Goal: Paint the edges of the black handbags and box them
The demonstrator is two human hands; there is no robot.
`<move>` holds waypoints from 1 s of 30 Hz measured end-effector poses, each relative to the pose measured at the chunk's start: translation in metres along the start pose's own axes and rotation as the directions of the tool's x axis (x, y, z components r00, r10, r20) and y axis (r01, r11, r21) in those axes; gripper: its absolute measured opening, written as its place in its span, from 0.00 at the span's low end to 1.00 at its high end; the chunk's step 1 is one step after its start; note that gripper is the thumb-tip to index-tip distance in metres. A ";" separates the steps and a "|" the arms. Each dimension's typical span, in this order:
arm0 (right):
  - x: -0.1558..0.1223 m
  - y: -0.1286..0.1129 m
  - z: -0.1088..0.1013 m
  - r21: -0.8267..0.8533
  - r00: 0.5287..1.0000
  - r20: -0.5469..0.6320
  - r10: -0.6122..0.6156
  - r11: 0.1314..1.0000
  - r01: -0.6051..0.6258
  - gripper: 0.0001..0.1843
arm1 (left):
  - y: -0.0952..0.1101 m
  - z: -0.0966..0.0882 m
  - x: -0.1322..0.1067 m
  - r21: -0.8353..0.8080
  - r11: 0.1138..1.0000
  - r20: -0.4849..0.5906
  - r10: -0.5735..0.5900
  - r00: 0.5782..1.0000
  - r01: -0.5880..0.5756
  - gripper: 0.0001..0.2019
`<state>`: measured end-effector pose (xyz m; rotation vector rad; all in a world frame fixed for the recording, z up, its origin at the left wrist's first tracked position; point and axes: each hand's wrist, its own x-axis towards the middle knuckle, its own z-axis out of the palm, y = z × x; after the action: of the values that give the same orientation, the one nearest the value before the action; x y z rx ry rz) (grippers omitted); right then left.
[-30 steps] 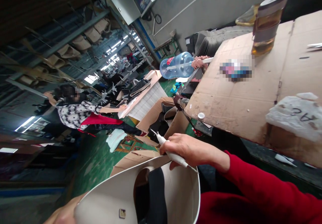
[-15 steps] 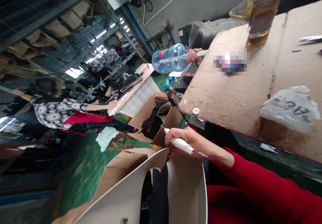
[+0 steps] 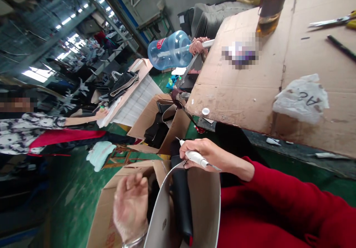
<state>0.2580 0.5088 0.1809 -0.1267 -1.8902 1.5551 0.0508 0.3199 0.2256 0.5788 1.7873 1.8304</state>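
Note:
My right hand [image 3: 207,154] is closed around a white-handled pointed tool [image 3: 197,158], which has a thin metal tip at each end. Its fingers also touch the upper rim of a pale, bag-like piece [image 3: 159,207] with a beige inside. Within that piece lies a black, smooth, leather-like part [image 3: 182,199]. To the left of the piece is my left hand [image 3: 131,205], raised, palm showing, fingers loosely curled and apart, with nothing in it. A bracelet circles its wrist. Behind this hand stands an open cardboard box [image 3: 107,207].
A second cardboard box [image 3: 178,133] holds dark pieces. The cardboard-covered table [image 3: 236,99] carries scissors [image 3: 330,21], a black pen [image 3: 342,47], a crumpled plastic bag [image 3: 303,101] and a jar of amber liquid [image 3: 274,10]. A large blue water bottle [image 3: 171,50] is beyond. A co-worker [image 3: 52,133] stands at left.
My left hand has come off the pale piece and risen beside it. The piece has turned, so its cutout no longer shows. My right hand keeps the tool. The view has shifted.

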 end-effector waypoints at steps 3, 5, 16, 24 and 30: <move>0.002 0.003 0.004 -0.031 0.999 -0.043 0.000 1.000 -0.001 0.07 | -0.008 0.013 0.017 -0.042 0.997 0.217 -0.051 0.975 0.061 0.19; 0.003 0.005 0.007 -0.067 0.996 -0.084 0.011 0.998 -0.017 0.08 | -0.002 0.023 0.029 0.096 0.993 0.444 -0.107 0.890 0.072 0.23; 0.016 0.013 0.021 -0.175 0.973 -0.231 0.020 0.983 -0.062 0.08 | -0.004 0.060 0.063 0.447 0.892 0.692 -0.299 0.657 -0.065 0.30; 0.019 0.021 0.027 -0.252 0.964 -0.261 0.039 0.962 -0.107 0.06 | -0.024 0.076 0.051 0.436 0.891 0.665 -0.226 0.712 -0.123 0.16; 0.015 0.028 0.031 -0.142 0.938 -0.331 0.100 0.978 -0.155 0.12 | -0.023 0.070 0.049 0.530 0.840 0.561 -0.246 0.791 -0.115 0.14</move>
<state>0.2199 0.4980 0.1600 -0.5560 -1.7727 1.3594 0.0580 0.4053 0.2034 1.1534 1.7886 0.8746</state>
